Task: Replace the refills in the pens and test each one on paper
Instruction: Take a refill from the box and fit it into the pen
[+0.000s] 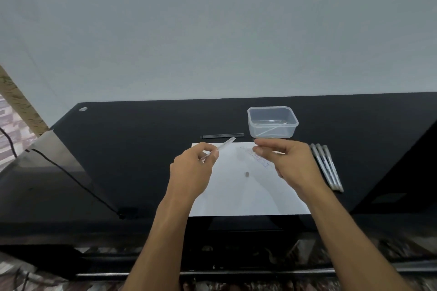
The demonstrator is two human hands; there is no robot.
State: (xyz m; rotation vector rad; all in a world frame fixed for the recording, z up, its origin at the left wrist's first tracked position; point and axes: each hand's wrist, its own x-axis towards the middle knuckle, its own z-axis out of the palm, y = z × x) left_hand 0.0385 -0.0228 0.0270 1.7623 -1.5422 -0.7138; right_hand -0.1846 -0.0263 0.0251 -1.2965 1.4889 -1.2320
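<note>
Midway through refilling, the left hand point(192, 165) grips a clear pen barrel point(225, 144) above the paper point(238, 194); the right hand point(285, 158) pinches something small (unidentifiable); a spare refill point(222, 135) beyond the paper likely goes in next.

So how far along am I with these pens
Partly done, it seems. The paper already carries scribbles, and several pens lie together beside it. In hand: your left hand holds a clear pen barrel; your right hand pinches something small. Dark refills still wait on the table.
</note>
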